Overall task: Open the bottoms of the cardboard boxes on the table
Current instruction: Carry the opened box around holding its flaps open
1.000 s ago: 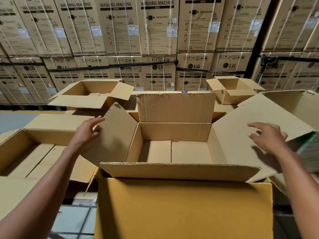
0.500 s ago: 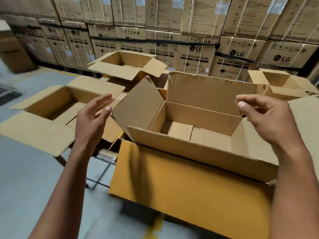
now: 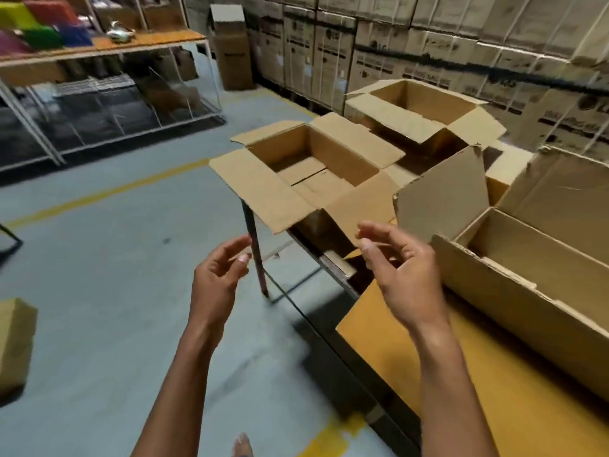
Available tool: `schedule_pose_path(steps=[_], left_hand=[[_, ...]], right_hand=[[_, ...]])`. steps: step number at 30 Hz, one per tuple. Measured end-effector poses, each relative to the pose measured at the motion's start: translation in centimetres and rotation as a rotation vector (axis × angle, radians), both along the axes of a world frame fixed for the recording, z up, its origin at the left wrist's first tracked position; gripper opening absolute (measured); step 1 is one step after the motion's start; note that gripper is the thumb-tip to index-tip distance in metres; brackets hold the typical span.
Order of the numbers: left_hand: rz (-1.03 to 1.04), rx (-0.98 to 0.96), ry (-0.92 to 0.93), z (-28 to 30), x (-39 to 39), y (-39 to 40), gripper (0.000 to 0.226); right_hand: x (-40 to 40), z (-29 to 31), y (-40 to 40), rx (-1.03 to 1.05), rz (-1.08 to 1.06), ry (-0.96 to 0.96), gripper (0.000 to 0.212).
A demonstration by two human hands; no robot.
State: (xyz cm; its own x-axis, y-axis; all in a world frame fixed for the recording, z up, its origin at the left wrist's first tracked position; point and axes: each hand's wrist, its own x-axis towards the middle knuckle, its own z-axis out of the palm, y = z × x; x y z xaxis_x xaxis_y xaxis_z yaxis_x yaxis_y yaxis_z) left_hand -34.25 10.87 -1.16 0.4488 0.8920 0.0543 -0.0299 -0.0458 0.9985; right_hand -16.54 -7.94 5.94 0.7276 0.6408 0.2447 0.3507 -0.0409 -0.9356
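Note:
Three open cardboard boxes stand on the table (image 3: 333, 262). The nearest box (image 3: 514, 278) is at the right, flaps up, its inside bottom flaps hidden from here. A middle box (image 3: 316, 179) sits at the table's left end with flaps spread and its bottom flaps closed. A far box (image 3: 425, 110) lies behind it. My left hand (image 3: 220, 275) hovers over the floor left of the table, fingers apart, holding nothing. My right hand (image 3: 398, 268) floats in front of the nearest box's left flap, fingers loosely curled and empty, touching no box.
Stacked washing-machine cartons (image 3: 428, 51) wall off the back. A metal shelf rack (image 3: 108, 77) with coloured items stands at the far left. A small box (image 3: 14, 344) sits on the floor at the left edge. The table's thin leg (image 3: 255, 255) is beside my left hand.
The view has swung left, so the nearest box now sits at the right. Both hands have come off the box flaps and drawn closer together, over the table's left end.

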Motion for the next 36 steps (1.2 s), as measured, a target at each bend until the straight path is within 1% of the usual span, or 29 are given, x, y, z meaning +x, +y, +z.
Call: schedule_pose_path(steps=[6,8,12,15,20,26,31,33,36], left_hand=[[0.060,-0.111,0.048,-3.6,-5.7,7.6,0.034],[0.067,-0.136,0.060,-4.2,-7.3,10.9,0.034],[0.109,-0.177,0.050,-4.6,-9.2,17.9,0.034],[0.104,-0.196,0.036,-4.6,-9.6,22.0,0.033],[0.112,-0.211,0.051,-5.3,-8.6,30.2,0.032],[0.122,-0.183,0.092,-6.0,-5.9,42.9,0.031],[0.127,-0.214,0.104,-5.8,-3.1,52.3,0.030],[0.120,-0.243,0.111,-5.8,-1.3,56.0,0.029],[0.068,-0.248,0.110,-5.7,1.5,61.0,0.029]], right_hand=[[-5.0,-7.7,12.1,-0.134,0.114,0.179,0.029],[-6.3,-8.9,16.0,-0.157,0.131,0.225,0.031],[-7.7,-10.0,23.2,-0.175,0.141,0.231,0.031],[-8.1,-10.3,27.9,-0.191,0.160,0.245,0.030],[-7.6,-11.8,37.4,-0.199,0.181,0.250,0.028],[-5.3,-13.7,51.1,-0.211,0.235,0.284,0.028],[-2.0,-13.0,62.1,-0.225,0.214,0.267,0.026],[-0.5,-12.6,66.2,-0.199,0.200,0.274,0.026],[1.3,-12.5,71.2,-0.178,0.147,0.290,0.026]])
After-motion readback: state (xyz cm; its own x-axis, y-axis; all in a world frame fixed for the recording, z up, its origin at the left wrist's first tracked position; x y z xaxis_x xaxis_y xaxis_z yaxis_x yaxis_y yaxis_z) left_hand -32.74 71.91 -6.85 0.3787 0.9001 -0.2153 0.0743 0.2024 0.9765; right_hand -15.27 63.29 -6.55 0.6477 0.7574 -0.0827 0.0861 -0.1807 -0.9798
